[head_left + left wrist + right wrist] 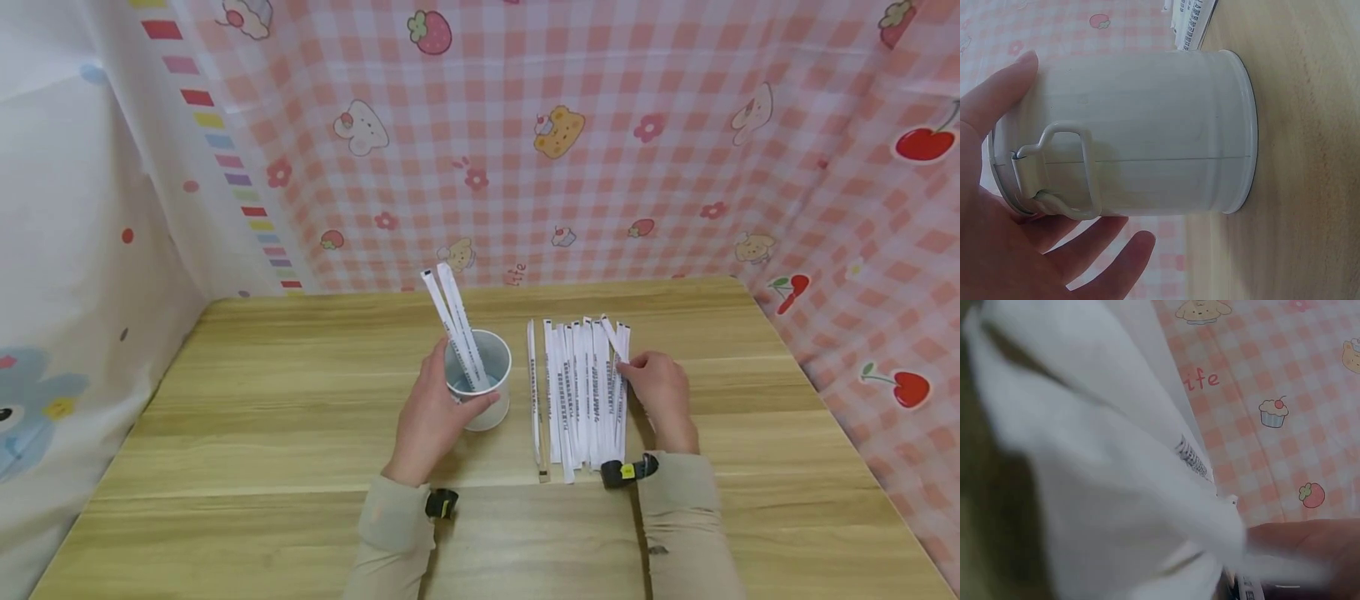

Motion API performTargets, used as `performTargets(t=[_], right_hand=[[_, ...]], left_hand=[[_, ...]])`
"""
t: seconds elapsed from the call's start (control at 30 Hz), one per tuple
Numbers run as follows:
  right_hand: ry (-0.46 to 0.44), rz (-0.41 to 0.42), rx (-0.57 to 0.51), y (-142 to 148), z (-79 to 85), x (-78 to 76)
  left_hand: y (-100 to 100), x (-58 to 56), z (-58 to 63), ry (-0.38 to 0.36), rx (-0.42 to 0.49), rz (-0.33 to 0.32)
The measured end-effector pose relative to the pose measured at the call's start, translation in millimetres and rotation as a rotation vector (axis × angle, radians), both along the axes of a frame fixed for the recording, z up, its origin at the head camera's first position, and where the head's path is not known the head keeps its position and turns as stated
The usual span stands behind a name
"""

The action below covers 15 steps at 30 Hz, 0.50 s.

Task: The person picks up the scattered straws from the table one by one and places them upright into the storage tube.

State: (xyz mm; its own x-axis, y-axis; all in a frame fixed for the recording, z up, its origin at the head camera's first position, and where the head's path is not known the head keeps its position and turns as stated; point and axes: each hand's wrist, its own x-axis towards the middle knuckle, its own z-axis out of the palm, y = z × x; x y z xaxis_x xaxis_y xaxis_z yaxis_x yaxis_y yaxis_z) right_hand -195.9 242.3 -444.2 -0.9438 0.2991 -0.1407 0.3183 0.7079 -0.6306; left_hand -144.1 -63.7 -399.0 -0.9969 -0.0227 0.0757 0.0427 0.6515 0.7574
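My left hand grips a white metal pail around its rim, thumb on the near side. The left wrist view shows the pail's side handle close to the palm and its base near the tabletop. Two paper-wrapped straws lean out of the pail toward the upper left. At the right end of a row of wrapped straws, my right hand pinches a slanted wrapped straw. Blurred white wrappers fill much of the right wrist view, partly hiding the fingers.
One wrapped straw lies slightly apart at the row's left end, beside the pail. The wooden table extends to both sides. A pink checked curtain hangs behind its back edge and along the right side.
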Motion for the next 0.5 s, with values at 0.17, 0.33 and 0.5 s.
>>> performTargets(t=[0.17, 0.33, 0.5], right_hand=[[-0.012, 0.014, -0.023, 4, 3.3, 2.6], [0.049, -0.011, -0.059, 5, 13.5, 2.3], [0.208, -0.031, -0.048, 0, 32.2, 2.5]], left_hand=[[0, -0.5, -0.7, -0.015, 0.002, 0.008], [0, 0.3, 0.1, -0.012, 0.003, 0.004], [1, 0.5, 1.9, -0.014, 0.001, 0.003]])
